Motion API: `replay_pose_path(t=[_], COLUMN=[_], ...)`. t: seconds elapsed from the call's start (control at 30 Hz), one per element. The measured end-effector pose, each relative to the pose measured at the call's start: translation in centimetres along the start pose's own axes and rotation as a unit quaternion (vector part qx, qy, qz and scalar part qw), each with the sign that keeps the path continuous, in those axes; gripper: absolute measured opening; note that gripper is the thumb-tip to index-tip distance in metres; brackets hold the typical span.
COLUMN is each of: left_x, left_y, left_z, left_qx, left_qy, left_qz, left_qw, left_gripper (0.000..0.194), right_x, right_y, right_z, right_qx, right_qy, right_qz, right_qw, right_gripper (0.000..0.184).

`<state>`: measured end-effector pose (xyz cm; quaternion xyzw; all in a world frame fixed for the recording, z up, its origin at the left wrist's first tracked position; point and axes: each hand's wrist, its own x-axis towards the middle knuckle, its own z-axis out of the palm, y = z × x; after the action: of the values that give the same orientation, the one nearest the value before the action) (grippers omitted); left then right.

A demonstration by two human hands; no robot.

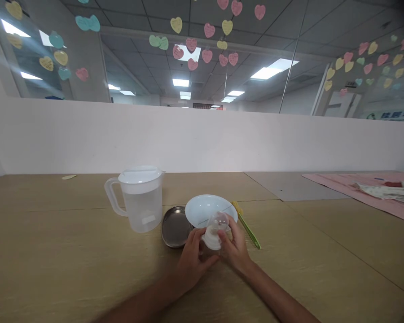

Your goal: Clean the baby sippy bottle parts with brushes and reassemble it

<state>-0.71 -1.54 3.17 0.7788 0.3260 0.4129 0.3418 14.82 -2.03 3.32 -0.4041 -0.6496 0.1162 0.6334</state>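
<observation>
Tabletop [70,269] fills lower frame. Clear lidded pitcher [139,199] left of centre. White bowl [207,208] centre, steel dish [174,226] just left of it, green-yellow brush [248,226] right. Small clear bottle [215,231] lower centre, before bowl. My left hand [190,262] and right hand [234,249] both grasping bottle, fingers closed round it.

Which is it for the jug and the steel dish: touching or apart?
Apart. The head view shows a strip of bare table between the jug and the steel dish, which sits to its right, beside the white bowl.
</observation>
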Motion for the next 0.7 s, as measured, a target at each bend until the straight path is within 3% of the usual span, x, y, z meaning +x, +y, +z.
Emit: replay_pose_path(t=[0.13,0.2,0.47,0.7], left_x=[0.0,0.0,0.0,0.0], left_y=[-0.1,-0.2,0.1,-0.4], left_z=[0.0,0.0,-0.2,-0.1], left_qx=[0.020,0.030,0.052,0.043], left_qy=[0.001,0.005,0.004,0.010], left_qz=[0.002,0.007,0.019,0.019], left_qw=[1.000,1.000,0.998,0.999], left_gripper=[0.050,0.052,0.054,0.055], right_x=[1.2,2.0,2.6,2.4], right_y=[0.3,0.9,3.5,3.5], right_z=[-0.7,-1.2,-2.3,-2.1], right_qx=[0.009,-0.007,-0.138,-0.141], right_qy=[0.131,0.165,0.052,-0.052], right_qz=[0.002,0.020,0.075,0.067], right_qw=[0.991,0.986,0.986,0.986], right_gripper=[0.049,0.053,0.037,0.035])
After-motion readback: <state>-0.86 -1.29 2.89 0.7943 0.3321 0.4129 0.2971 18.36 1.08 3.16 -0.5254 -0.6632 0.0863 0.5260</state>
